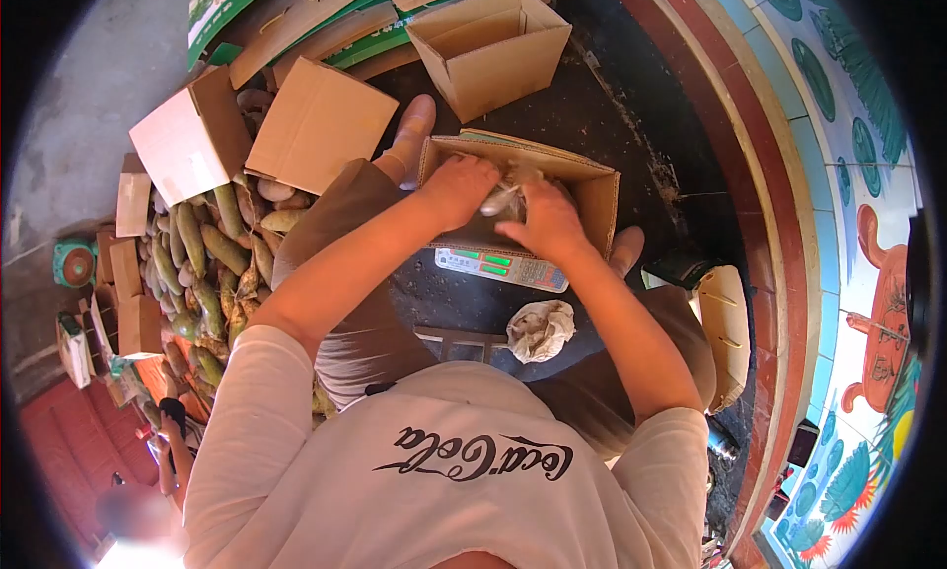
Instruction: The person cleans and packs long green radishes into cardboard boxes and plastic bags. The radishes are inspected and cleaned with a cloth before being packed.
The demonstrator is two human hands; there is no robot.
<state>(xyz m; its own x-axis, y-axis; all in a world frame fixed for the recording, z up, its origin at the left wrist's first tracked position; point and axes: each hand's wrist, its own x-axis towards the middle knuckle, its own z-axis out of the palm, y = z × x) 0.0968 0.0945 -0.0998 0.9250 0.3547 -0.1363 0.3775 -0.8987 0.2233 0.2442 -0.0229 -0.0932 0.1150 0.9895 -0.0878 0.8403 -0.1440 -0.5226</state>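
Note:
A small cardboard box (598, 199), open at the top, sits on a digital scale (493, 265) with lit green displays. Both my hands reach inside it. My left hand (462, 189) is at the box's left side with its fingers bent inward; what they hold, if anything, is hidden. My right hand (547, 219) curls its thumb and fingers around a crumpled clear plastic bag (505, 202). The bag lies between both hands, and its pale contents are too blurred to name. On the floor just below the scale is a crumpled whitish bag (541, 331).
An open empty carton (503, 66) stands beyond the box. Brown cartons (321, 125) rest on a large pile of long green and brown tubers (222, 246) at left. A person (148, 515) is at lower left. A tiled wall (858, 175) curves along the right.

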